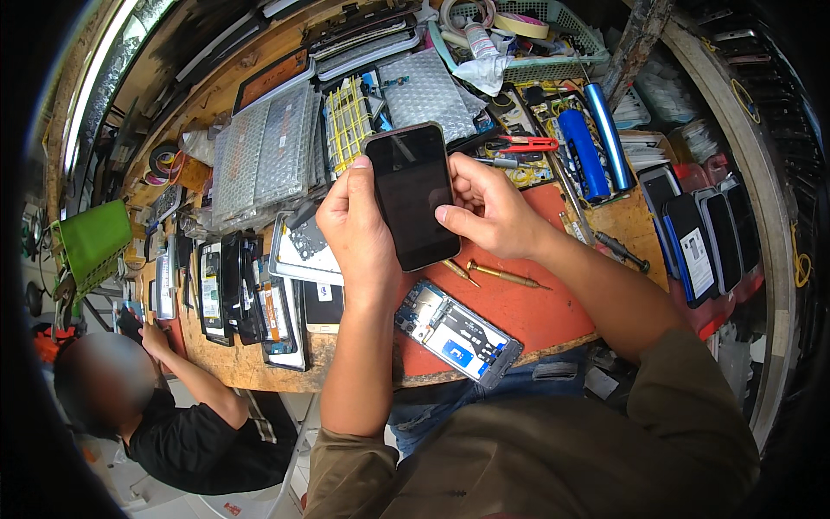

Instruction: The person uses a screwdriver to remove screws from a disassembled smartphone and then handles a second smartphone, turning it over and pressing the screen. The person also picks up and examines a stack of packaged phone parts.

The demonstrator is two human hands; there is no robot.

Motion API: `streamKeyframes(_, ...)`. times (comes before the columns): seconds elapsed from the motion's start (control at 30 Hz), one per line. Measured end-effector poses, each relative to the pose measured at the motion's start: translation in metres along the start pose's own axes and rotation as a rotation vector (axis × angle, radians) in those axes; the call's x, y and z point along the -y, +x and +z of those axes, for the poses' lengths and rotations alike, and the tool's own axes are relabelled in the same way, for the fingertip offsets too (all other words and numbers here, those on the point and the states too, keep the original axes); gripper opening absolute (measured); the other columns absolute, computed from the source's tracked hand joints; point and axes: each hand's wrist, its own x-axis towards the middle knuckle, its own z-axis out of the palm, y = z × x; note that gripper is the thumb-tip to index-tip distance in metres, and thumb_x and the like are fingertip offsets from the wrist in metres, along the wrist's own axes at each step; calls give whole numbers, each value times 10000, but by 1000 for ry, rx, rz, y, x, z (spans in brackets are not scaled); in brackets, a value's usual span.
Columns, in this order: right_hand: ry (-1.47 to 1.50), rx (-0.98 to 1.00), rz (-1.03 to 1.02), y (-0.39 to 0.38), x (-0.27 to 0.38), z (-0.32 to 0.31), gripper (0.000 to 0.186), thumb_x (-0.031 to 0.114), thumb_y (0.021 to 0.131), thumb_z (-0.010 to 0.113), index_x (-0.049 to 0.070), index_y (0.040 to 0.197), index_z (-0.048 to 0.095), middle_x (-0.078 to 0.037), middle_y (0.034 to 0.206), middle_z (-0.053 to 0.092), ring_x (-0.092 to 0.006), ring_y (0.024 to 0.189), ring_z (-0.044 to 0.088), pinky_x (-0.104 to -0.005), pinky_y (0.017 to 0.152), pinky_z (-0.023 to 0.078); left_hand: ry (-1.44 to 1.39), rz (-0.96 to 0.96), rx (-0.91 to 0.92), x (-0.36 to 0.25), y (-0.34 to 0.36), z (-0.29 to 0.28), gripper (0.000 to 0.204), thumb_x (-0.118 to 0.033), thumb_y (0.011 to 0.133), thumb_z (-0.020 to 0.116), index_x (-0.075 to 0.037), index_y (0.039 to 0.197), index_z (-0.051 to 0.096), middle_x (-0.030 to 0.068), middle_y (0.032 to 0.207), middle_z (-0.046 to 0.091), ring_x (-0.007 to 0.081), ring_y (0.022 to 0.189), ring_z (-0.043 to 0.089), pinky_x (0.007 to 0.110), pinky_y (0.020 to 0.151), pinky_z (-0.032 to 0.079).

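A dark-screened smartphone (410,203) is raised above the bench, upright and slightly tilted. My left hand (356,221) grips its left side, thumb along the edge, the other fingers hidden behind. On the opposite side, my right hand (493,208) has its thumb on the screen near the right edge, with its fingers curled at that side. Below the phone, an opened phone (458,333) with its battery and circuit board exposed lies on the red work mat (553,303). Two brass-coloured screwdrivers (506,275) rest on the mat, just beyond the opened phone.
Bubble-wrapped panels (268,147) are stacked at the back left, beside a green basket (562,65) of tape rolls. A red cutter (523,144) and blue cylinders (584,156) lie right. Several phones (692,251) stand farther right. Another person (207,441) sits at lower left.
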Motion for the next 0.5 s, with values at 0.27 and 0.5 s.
streamKeyframes(0.27, 29, -50, -14, 2, 4, 1, 110, 138, 1080, 589, 45, 1135, 567, 30, 906, 590, -15, 778, 523, -211, 667, 441, -7, -7, -13, 1, 1, 0, 335, -231, 1136, 573, 26, 1020, 756, 27, 907, 735, 53, 762, 634, 233, 672, 522)
streamKeyframes(0.5, 47, -42, -62, 2, 2, 4, 100, 97, 1053, 617, 59, 1115, 549, 38, 902, 596, -8, 786, 520, -220, 665, 425, -26, -22, -3, -1, 1, 0, 334, -236, 1134, 576, 21, 1012, 750, 21, 907, 735, 51, 760, 634, 231, 676, 518)
